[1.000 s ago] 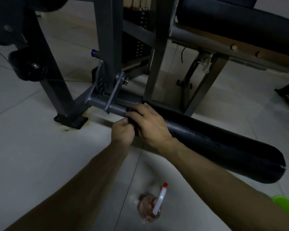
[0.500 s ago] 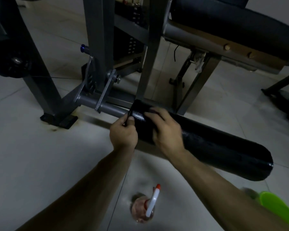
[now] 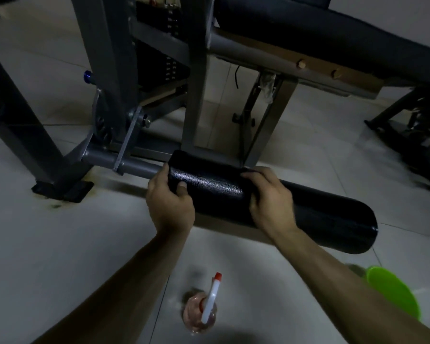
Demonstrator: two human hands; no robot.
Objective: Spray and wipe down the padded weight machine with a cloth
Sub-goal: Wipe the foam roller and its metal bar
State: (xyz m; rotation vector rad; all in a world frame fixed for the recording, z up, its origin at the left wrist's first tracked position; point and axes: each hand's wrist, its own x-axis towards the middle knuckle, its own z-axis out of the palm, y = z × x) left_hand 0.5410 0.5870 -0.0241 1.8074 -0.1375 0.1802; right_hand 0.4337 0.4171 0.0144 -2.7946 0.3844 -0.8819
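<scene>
Padded roller [image 3: 320, 209] is being clamped by left hand [image 3: 169, 204] at 9 o'clock end, right hand [image 3: 271, 197] curling over mid-pad; 3 o'clock half prob. unwiped.

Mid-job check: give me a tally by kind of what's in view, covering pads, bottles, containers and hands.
Black roller pad: 1
Bench pad: 1
Spray bottle: 1
Green basin: 1
Hands: 2, left hand and right hand
Total: 6

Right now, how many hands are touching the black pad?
2. The left hand grips the pad at its end by the grey bar; the right hand curls over it further along. None hidden.
</scene>
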